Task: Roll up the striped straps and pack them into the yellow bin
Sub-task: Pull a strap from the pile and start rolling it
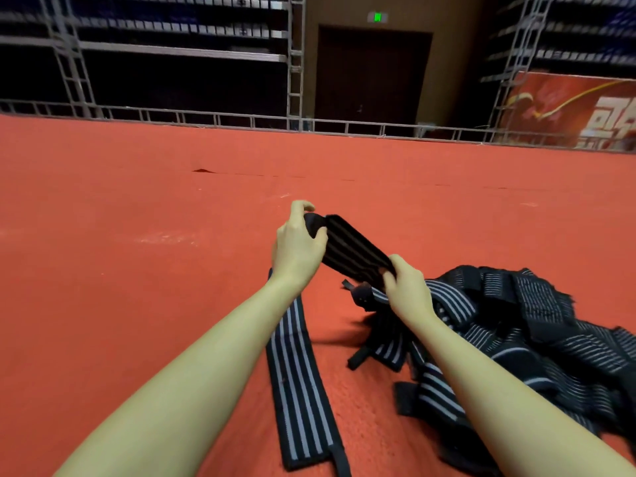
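1. My left hand (297,242) grips the strap (354,249) at its started roll; my right hand (406,287) pinches the other end, above the floor (137,270).
2. It looks soft, light and floppy; I'd hold it at the edges.
3. Pile (516,321) right, a flat strap below; open floor ahead. No bin in sight.

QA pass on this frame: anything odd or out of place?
The yellow bin is nowhere in view. Loose straps lie in a tangled heap on the red floor, one strap flat apart from it. Both hands, left and right, grip a strap.
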A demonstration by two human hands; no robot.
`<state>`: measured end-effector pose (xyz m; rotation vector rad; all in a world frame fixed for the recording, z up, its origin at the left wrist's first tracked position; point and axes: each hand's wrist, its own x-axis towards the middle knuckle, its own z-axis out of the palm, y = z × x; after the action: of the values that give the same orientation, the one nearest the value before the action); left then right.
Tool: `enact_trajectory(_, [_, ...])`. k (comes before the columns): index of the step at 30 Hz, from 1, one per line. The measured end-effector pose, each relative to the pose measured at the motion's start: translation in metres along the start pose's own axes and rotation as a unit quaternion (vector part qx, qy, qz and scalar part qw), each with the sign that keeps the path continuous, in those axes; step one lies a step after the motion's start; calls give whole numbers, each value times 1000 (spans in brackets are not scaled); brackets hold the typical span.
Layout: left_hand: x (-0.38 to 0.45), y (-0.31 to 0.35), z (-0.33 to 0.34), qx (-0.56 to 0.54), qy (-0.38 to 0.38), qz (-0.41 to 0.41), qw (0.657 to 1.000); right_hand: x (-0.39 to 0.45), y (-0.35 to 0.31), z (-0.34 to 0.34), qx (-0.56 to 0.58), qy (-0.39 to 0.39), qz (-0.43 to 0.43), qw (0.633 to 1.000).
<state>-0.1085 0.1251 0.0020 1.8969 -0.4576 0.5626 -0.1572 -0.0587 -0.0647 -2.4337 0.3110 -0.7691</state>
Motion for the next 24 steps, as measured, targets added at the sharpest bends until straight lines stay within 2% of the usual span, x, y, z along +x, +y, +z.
enact_trajectory(3, [3, 17, -11, 35, -17, 81, 996, 2, -18, -12, 55, 38, -27, 997])
enact_trajectory(6, [8, 26, -18, 114, -52, 164, 978, 5, -42, -28, 123, 69, -63, 988])
enact_trajectory(10, [10, 31, -26, 141, -153, 203, 957, 5, -77, -42, 191, 47, -122, 973])
enact_trajectory(12, [6, 33, -28, 112, -206, 188, 954, 5, -88, -45, 213, 39, -136, 967])
enact_trajectory(16, [5, 36, -41, 34, -219, 107, 969, 5, -89, -46, 240, 26, -116, 964])
enact_trajectory(18, [5, 36, -45, 19, -202, 94, 975, 4, -85, -43, 213, 18, -107, 971])
enact_trajectory(21, [9, 39, -48, -6, -139, 44, 989, -3, -84, -37, 171, 25, -117, 978])
enact_trajectory(24, [16, 39, -48, -32, -124, 10, 992, -12, -81, -33, 171, 9, -141, 975])
